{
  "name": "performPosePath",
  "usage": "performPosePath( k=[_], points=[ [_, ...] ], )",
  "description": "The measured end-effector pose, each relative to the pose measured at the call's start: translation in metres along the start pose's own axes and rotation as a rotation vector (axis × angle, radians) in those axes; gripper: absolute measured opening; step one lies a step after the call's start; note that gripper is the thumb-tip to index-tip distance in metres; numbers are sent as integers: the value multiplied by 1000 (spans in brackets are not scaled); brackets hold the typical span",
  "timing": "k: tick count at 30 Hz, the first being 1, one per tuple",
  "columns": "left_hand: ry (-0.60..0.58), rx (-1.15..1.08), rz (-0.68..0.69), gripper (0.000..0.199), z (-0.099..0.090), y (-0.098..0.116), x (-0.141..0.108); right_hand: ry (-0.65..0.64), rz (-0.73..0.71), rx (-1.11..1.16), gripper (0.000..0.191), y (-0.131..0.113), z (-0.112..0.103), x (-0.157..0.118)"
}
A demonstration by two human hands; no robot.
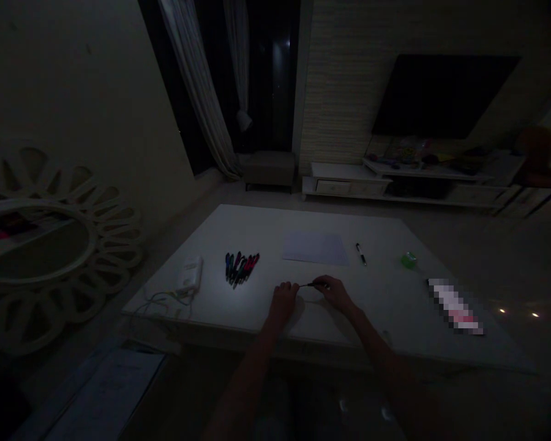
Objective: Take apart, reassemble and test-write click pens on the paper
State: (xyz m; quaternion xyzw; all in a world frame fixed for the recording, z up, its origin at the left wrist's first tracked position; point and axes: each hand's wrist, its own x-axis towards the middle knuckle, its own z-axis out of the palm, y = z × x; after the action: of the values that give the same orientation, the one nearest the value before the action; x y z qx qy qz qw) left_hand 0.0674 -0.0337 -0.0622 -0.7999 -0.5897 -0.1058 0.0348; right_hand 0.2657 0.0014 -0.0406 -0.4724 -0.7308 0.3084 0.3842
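Observation:
Near the front edge of the white table [371,312], both my hands are closed on the ends of a slim dark pen [311,284]. My left hand [284,297] pinches its thin left end, which looks like a refill. The thicker right part sits in the fingers of my right hand [334,292]. Dim light hides whether the two parts are joined. Beyond my hands lies a sheet of white paper [314,247]. Left of it, several pens [241,269] are bunched together. A single black-and-white pen [360,253] lies right of the paper.
At the left of the table are a white box-like device [191,273] and tangled cables [165,298]. A small green round item [408,260] and a pixelated flat object [457,307] lie on the right. Below left are papers [114,386].

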Motion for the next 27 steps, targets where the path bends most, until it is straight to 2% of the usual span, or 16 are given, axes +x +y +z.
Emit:
performPosePath(
  k=[7, 9, 14, 17, 19, 23, 27],
  points=[
    [56, -83, 38, 25, 9, -1, 1, -48, -16, -5, 18, -11, 21, 7],
    [62, -93, 32, 20, 11, -2, 0, -44, -22, -14, 17, -15, 26, 8],
    [25, -96, 50, 15, 8, -2, -2, -76, -13, -10, 12, -22, 27, 4],
    [7, -106, 66, 15, 5, -2, -2, -60, 45, 40, 13, -20, 26, 2],
    [12, -107, 75, 16, 5, -1, -2, -74, 105, 80, 17, -15, 28, 4],
    [35, -110, 119, 16, 8, -2, -2, -156, 243, 121, 40, -3, 32, 8],
    [79, -115, 98, 13, 13, -2, -3, -150, 278, 173, 43, 4, 33, 5]
  ],
)
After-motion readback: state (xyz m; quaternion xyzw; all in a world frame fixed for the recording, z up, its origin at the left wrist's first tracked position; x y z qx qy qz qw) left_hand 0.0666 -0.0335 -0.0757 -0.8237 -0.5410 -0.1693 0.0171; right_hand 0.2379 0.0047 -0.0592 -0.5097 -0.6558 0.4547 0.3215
